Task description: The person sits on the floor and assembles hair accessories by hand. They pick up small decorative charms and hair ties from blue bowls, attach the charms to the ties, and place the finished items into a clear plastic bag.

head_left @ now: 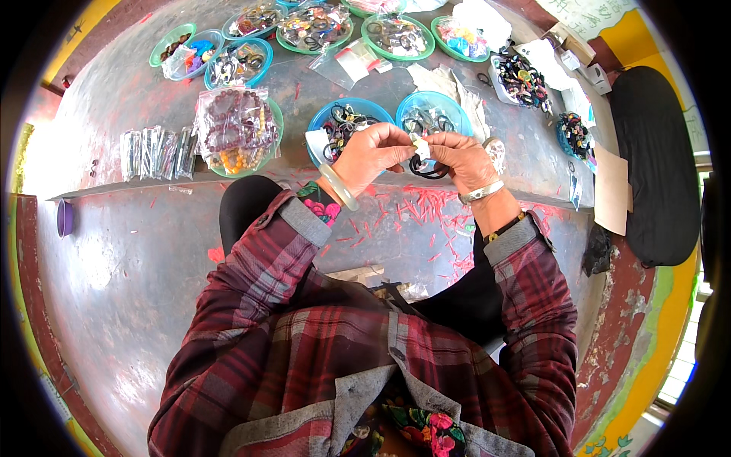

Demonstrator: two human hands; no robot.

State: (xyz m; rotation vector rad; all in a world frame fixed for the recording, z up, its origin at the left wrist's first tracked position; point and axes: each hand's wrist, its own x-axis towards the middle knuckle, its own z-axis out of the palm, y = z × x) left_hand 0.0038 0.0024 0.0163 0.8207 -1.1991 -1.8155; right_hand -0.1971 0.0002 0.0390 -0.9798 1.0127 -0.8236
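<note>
- Both forearms, in plaid sleeves, rise from the lower edge and bend inward, so the two hands meet just above the near edge of the grey table (137,99).
- The left hand (371,154) has its wrist cocked, knuckles toward eleven o'clock, with a pale bangle (337,186) on the wrist; its fingertips pinch narrowly on a small pale tag (421,147).
- The right hand (461,160), wearing a silver bracelet (481,191), curls its fingers toward nine o'clock and holds the same tag together with a black hair band (428,170).
- The band hangs as a loop below the fingers, its long axis lying roughly from nine to three o'clock; the tag stands just above it, between the two thumbs.
- Just beyond the hands, at twelve o'clock, sit two blue bowls (349,110) of dark hair bands.
- At ten o'clock lies a bag of reddish bead bracelets (234,122); farther off, green bowls (396,34) line the far edge.
</note>
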